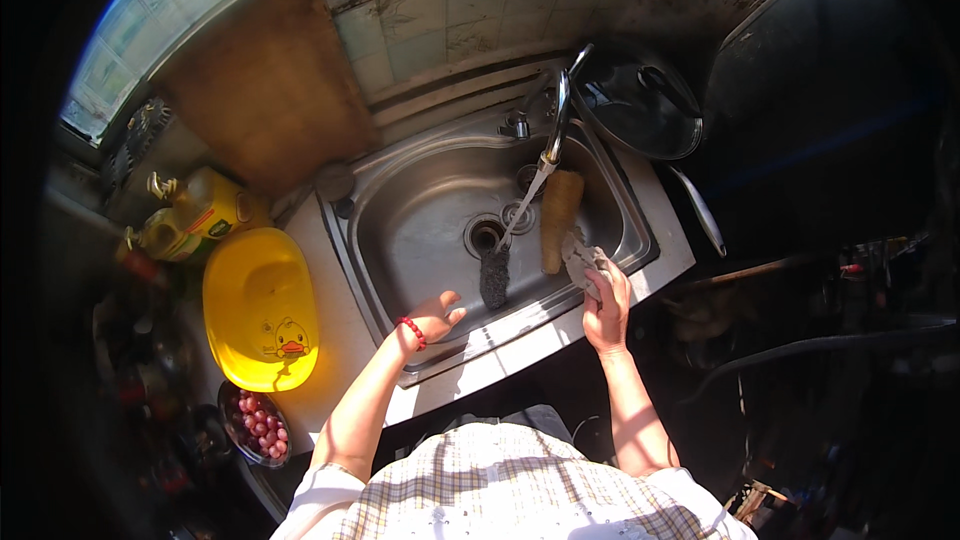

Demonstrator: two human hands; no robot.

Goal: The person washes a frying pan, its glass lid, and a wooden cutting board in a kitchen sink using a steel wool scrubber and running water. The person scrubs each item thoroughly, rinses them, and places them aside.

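In front of me is a stainless steel sink (427,232), with water running from its chrome faucet (559,116). The stream lands by the drain, at the upper end of a dark grey scouring pad (494,279). My right hand (609,304) holds a crumpled pale cloth (583,259) over the sink's right front part. Just beyond the cloth, a long tan loofah-like object (561,214) lies on the sink's right side. Empty and with its fingers apart, my left hand (435,317) hovers over the front left part of the sink, a red bead bracelet at its wrist.
Left of the sink are a yellow plastic basin (259,292), a bowl of grapes (261,427) and yellow-labelled bottles (217,202). A brown board (262,82) leans behind. A dark glass pan lid (637,109) stands at the back right, near a metal handle (699,206).
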